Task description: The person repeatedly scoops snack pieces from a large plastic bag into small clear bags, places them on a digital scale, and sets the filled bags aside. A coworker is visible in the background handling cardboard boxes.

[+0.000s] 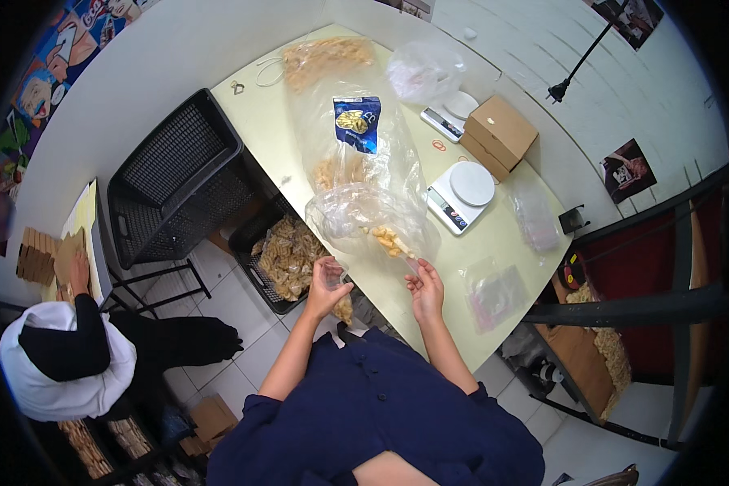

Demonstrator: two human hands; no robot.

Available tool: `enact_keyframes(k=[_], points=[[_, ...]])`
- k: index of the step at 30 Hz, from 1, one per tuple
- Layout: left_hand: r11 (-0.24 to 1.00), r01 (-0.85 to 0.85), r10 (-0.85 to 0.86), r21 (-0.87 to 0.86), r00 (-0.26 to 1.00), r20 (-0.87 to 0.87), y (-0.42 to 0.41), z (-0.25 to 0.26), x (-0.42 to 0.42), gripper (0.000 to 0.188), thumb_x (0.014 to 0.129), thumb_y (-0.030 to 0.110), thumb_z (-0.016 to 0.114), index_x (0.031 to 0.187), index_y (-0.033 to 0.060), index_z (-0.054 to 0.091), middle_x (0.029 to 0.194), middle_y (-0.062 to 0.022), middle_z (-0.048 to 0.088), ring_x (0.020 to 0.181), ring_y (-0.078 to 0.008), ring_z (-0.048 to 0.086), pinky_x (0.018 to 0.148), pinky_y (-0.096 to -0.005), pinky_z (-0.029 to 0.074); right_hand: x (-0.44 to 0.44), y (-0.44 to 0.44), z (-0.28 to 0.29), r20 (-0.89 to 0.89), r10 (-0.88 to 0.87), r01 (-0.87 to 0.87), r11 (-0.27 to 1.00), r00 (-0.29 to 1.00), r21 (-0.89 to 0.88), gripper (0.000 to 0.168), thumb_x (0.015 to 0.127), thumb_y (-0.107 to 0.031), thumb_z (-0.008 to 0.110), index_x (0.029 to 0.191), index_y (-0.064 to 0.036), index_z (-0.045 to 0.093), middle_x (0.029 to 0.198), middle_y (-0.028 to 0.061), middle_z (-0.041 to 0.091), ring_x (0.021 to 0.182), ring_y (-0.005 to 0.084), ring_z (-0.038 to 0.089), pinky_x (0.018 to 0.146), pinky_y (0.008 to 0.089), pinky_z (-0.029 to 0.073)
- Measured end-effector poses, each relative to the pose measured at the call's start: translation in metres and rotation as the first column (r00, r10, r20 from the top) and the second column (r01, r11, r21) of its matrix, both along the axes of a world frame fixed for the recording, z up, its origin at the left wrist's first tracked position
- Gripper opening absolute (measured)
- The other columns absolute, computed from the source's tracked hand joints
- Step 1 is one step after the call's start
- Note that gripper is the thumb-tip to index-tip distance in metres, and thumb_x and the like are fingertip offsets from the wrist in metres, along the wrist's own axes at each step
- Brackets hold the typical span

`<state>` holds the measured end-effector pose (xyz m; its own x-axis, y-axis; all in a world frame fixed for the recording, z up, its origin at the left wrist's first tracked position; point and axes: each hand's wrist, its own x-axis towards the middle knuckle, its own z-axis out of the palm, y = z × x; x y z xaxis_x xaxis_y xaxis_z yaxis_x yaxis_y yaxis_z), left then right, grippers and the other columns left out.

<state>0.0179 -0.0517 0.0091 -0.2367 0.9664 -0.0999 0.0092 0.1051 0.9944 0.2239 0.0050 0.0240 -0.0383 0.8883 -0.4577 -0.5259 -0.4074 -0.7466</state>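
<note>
My left hand (327,293) curls around a small clear plastic container (334,274), perhaps a cup, near the table's front edge. My right hand (426,293) pinches a small clear plastic bag (412,263) between thumb and fingers. Pale yellow snack pieces (390,240) show just beyond those fingertips; whether they lie inside the small bag, I cannot tell. Behind both hands spreads the crumpled mouth of a large clear plastic bag (364,209), with more snack pieces deeper in it. A blue printed snack pouch (357,124) rests on or in this large bag.
Two white kitchen scales (462,197) and a cardboard box (501,136) stand on the table's right. Flat clear bags (497,294) lie near its right edge. Left are a black crate (176,176) and a crate of bagged snacks (288,258). A person (67,358) handles cardboard nearby.
</note>
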Motion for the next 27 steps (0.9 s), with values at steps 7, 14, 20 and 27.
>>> enact_keyframes(k=[7,14,20,27], points=[[0.995,0.096,-0.093,0.011,0.983,-0.156,-0.006,0.030,0.029,0.073,0.058,0.017,0.073,0.117,0.0063,0.031,0.093,-0.0090,0.045,0.091,-0.0189,0.045,0.079,-0.0327,0.040,0.019,-0.015,0.022,-0.022,-0.009,0.011,0.996,1.000,0.085,0.023,0.087,-0.012,0.045,0.106,0.000,0.045,0.093,0.0110,0.056,0.073,0.0163,0.058,0.062,0.0241,0.043],[0.989,0.076,-0.003,0.130,0.875,-0.484,0.002,0.042,0.048,0.076,0.051,0.022,0.073,0.113,0.0008,0.033,0.094,-0.0132,0.048,0.089,-0.0240,0.049,0.081,-0.0349,0.037,0.048,-0.010,0.057,0.116,0.053,-0.077,0.974,0.992,0.215,0.023,0.086,-0.010,0.045,0.105,0.002,0.045,0.084,0.0129,0.057,0.067,0.0172,0.060,0.061,0.0251,0.047],[0.990,0.108,-0.021,0.088,0.740,-0.672,0.007,0.061,0.052,0.075,0.050,0.025,0.073,0.111,0.0001,0.036,0.099,-0.0149,0.047,0.095,-0.0288,0.046,0.085,-0.0370,0.034,0.064,0.005,0.075,0.298,0.232,-0.306,0.923,0.926,0.233,0.022,0.085,-0.008,0.045,0.103,0.003,0.046,0.081,0.0179,0.061,0.062,0.0168,0.060,0.057,0.0243,0.048],[0.955,0.254,-0.058,0.151,0.661,-0.748,0.009,0.078,0.060,0.071,0.049,0.024,0.070,0.109,0.0008,0.040,0.100,-0.0154,0.048,0.095,-0.0313,0.046,0.082,-0.0379,0.034,0.041,0.012,0.107,0.549,0.309,-0.515,0.812,0.777,0.274,0.020,0.082,-0.004,0.045,0.100,0.004,0.048,0.076,0.0169,0.062,0.055,0.0167,0.060,0.051,0.0251,0.048]])
